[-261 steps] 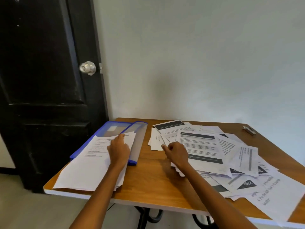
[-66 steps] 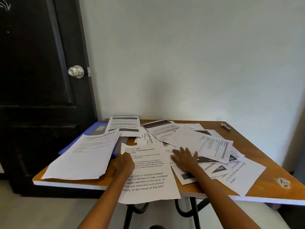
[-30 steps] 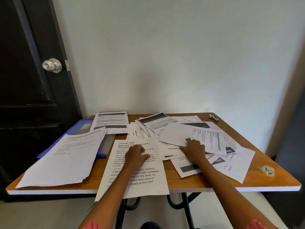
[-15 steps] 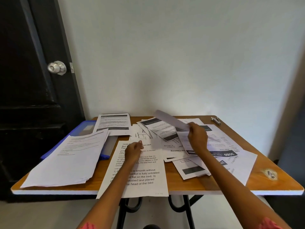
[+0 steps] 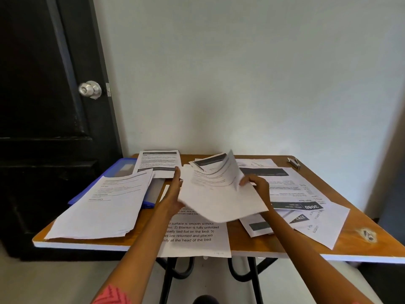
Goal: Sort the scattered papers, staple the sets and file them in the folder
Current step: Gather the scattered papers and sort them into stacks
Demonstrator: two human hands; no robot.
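Note:
My right hand (image 5: 256, 186) pinches the right edge of a bundle of white sheets (image 5: 215, 194), raised off the table and bent upward. My left hand (image 5: 174, 194) is up against the bundle's left edge, fingers straight and mostly hidden behind the paper. A large-print sheet (image 5: 197, 238) lies under the bundle at the front edge. A sorted stack (image 5: 105, 200) rests on the blue folder (image 5: 119, 170) at the left. More scattered papers (image 5: 295, 194) cover the right half. A small stapler (image 5: 293, 162) sits at the far right corner.
The wooden table (image 5: 361, 246) stands against a white wall, with a black door (image 5: 43, 106) at the left. One printed page (image 5: 158, 163) lies at the back behind the folder. The large-print sheet overhangs the table's front edge.
My right hand has lifted several sheets from the middle pile and swung them left and toward me. My left hand left the large-print sheet and rose to the bundle's left edge.

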